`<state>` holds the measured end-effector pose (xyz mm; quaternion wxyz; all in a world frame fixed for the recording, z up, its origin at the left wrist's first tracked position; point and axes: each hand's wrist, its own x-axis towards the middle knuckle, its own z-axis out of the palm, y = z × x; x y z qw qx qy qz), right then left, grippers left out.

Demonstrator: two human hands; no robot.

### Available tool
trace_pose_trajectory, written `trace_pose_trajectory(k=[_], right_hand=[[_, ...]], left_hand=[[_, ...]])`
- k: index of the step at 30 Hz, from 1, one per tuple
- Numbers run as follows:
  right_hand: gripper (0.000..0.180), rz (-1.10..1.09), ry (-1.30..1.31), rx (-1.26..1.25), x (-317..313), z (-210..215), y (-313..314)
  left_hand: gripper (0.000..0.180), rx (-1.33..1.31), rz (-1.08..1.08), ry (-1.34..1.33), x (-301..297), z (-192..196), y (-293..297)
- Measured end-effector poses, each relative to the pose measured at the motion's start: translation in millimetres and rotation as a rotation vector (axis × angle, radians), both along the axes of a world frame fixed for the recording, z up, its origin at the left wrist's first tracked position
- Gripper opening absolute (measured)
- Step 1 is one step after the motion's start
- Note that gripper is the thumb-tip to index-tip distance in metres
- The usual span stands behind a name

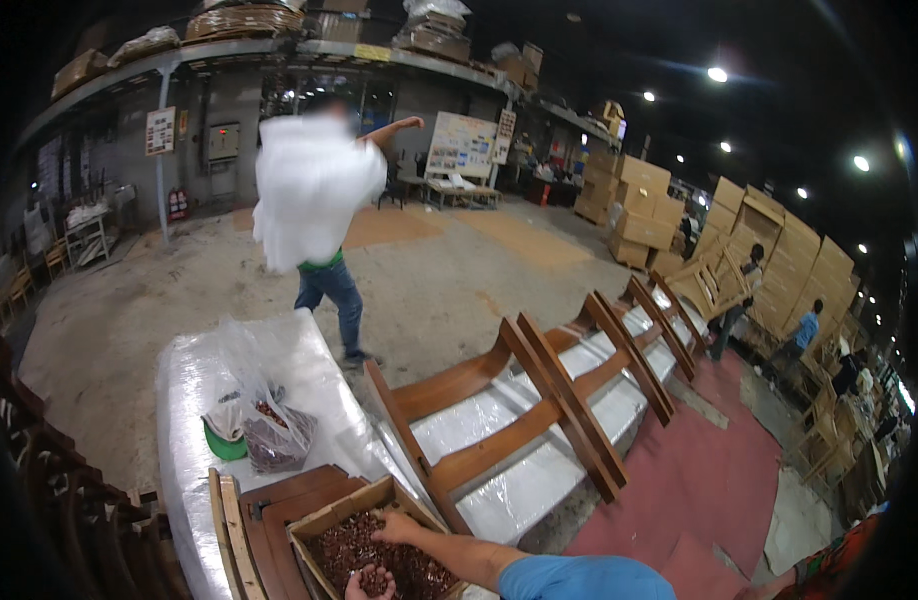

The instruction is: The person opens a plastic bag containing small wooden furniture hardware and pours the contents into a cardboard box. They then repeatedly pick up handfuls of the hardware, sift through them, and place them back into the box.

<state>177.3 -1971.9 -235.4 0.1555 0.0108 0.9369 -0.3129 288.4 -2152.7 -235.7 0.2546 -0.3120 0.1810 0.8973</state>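
A cardboard box (331, 502) at the lower middle holds many small reddish-brown pieces (344, 545), too small to name. Palm up at the near side of the box, my left hand (370, 582) is cupped around a few of these brown pieces. My right hand (395, 527) reaches into the box from the right, its fingers bent down among the pieces. Whatever its fingertips hold is hidden. The blue sleeve of my right arm crosses the lower edge.
Left of the box are brown wooden panels (291, 502), a clear bag (279, 440) and a green-and-white cap (225, 432) on a wrapped table (194, 385). Brown wooden frames (539, 400) lie to the right. A person (324, 200) carries a white bundle; another person's patterned sleeve (829, 555) shows lower right.
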Motion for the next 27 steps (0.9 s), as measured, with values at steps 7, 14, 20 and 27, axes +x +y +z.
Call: trace_pose_trajectory(k=[7, 14, 20, 27], right_hand=[[0.057, -0.36, -0.446, -0.783, 35, 11, 6], [0.053, -0.811, -0.572, -1.481, 69, 31, 8], [0.042, -0.759, -0.535, -1.639, 82, 70, -4], [0.04, -0.712, -0.503, -1.593, 86, 92, -23]], left_hand=[[0.032, -0.095, 0.01, 0.027, -17, 24, 5], [0.029, -0.013, 0.054, 0.153, -31, 27, 12], [0.039, 0.048, 0.141, 0.168, -25, 20, 13], [0.042, 0.019, 0.177, 0.221, -29, 23, 22]])
